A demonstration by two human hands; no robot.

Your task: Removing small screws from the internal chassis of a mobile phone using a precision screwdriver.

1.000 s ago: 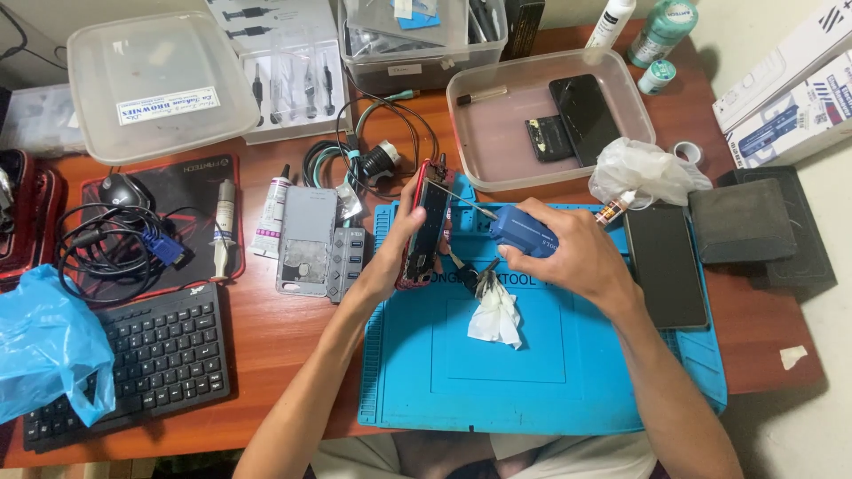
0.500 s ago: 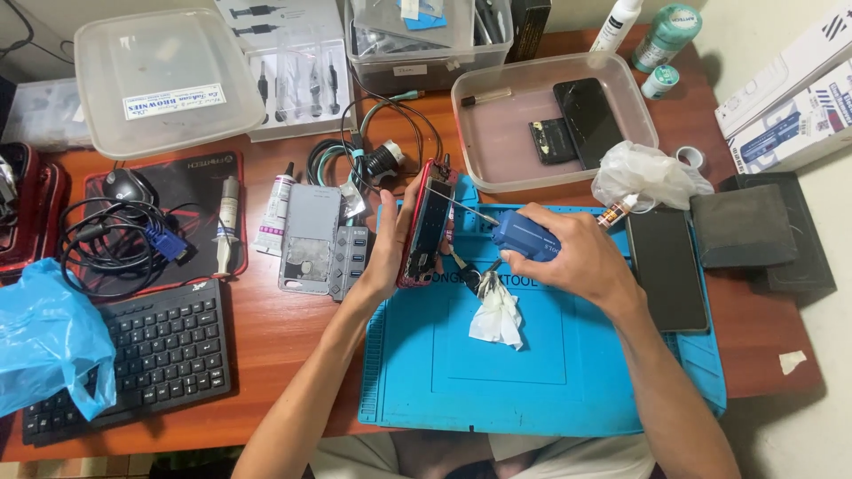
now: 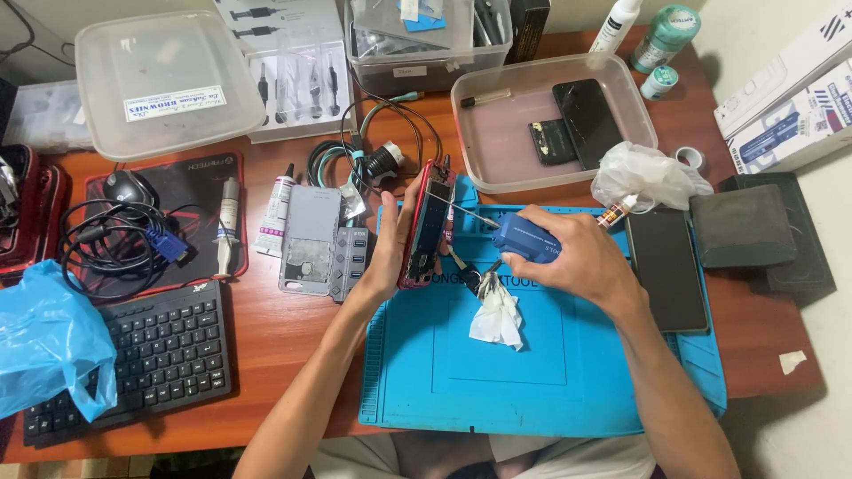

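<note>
Left hand (image 3: 388, 253) gripped the red-framed opened smartphone (image 3: 426, 226), stood on edge over the top-left corner of the blue silicone repair mat (image 3: 550, 372). Right hand (image 3: 581, 262) closed around the blue-handled screwdriver (image 3: 524, 238), its thin shaft reaching left to the phone's inner face. Against 0.5 s earlier: both hands and phone sat in nearly the same place, the tip still at the phone. Crumpled white tissue (image 3: 497, 315) lay on the mat just below the hands. 1 black keyboard (image 3: 133, 355) sat at the bench's left.
</note>
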